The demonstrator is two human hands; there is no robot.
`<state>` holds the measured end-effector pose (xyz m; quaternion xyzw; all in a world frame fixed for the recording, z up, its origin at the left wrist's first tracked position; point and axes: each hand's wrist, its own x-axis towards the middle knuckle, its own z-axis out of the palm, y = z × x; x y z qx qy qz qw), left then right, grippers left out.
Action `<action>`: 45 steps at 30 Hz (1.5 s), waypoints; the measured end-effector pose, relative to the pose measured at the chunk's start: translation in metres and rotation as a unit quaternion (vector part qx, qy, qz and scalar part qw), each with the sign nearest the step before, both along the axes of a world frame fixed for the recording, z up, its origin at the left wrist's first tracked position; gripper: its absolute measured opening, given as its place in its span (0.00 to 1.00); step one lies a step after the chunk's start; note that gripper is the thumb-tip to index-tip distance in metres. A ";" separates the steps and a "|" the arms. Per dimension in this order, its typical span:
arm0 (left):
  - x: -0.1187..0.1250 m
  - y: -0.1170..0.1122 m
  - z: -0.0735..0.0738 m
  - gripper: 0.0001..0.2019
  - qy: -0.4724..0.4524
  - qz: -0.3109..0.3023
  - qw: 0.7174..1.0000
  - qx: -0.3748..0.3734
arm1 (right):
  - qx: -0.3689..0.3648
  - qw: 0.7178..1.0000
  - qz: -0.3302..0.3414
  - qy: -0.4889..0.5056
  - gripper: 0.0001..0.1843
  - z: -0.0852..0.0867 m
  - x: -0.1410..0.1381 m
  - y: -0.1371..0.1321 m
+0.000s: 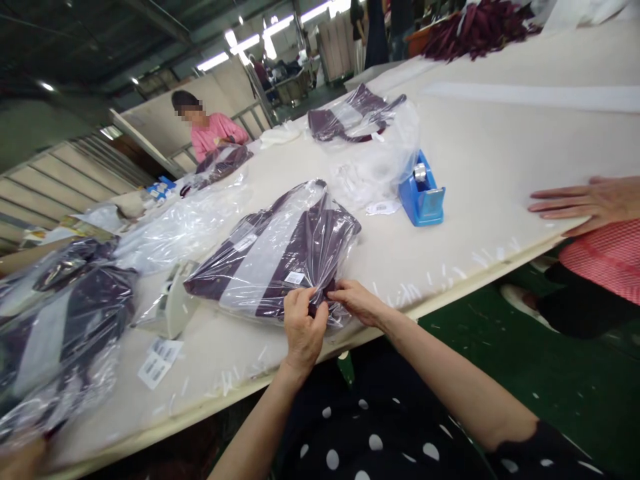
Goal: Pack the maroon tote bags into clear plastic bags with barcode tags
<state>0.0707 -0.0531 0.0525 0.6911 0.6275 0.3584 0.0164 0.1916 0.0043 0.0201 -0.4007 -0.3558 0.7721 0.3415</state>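
Observation:
A clear plastic bag [280, 253] with a folded purple and grey striped garment inside lies on the pale table [500, 153] in front of me. My left hand [303, 327] pinches the bag's near edge, fingers curled on the plastic. My right hand [357, 301] grips the same edge just to the right, fingertips meeting those of the left. A small white label shows through the plastic near my fingers.
A blue tape dispenser [423, 193] stands right of the bag. More bagged garments [60, 327] pile up at the left, and another bagged garment [360, 117] lies farther back. Barcode stickers [159, 360] lie near the table edge. A co-worker's hand [580, 200] rests flat at the right; a person in pink [213, 130] sits far off.

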 end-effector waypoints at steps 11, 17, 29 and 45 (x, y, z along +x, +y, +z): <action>-0.002 -0.011 -0.004 0.18 -0.012 0.010 0.998 0.063 | 0.032 0.997 -0.020 -0.062 0.15 -0.013 -0.007 -0.019; -0.004 -0.019 -0.012 0.06 0.012 -0.003 0.995 0.098 | 0.115 0.984 0.010 -0.136 0.14 -0.011 -0.003 -0.023; 0.000 -0.025 -0.020 0.08 0.152 -0.022 0.978 0.140 | -0.096 0.983 -0.079 0.135 0.10 -0.006 -0.007 -0.029; -0.017 -0.006 0.020 0.11 0.028 0.090 0.973 -0.213 | -0.087 0.992 -0.064 0.072 0.13 0.008 -0.011 -0.033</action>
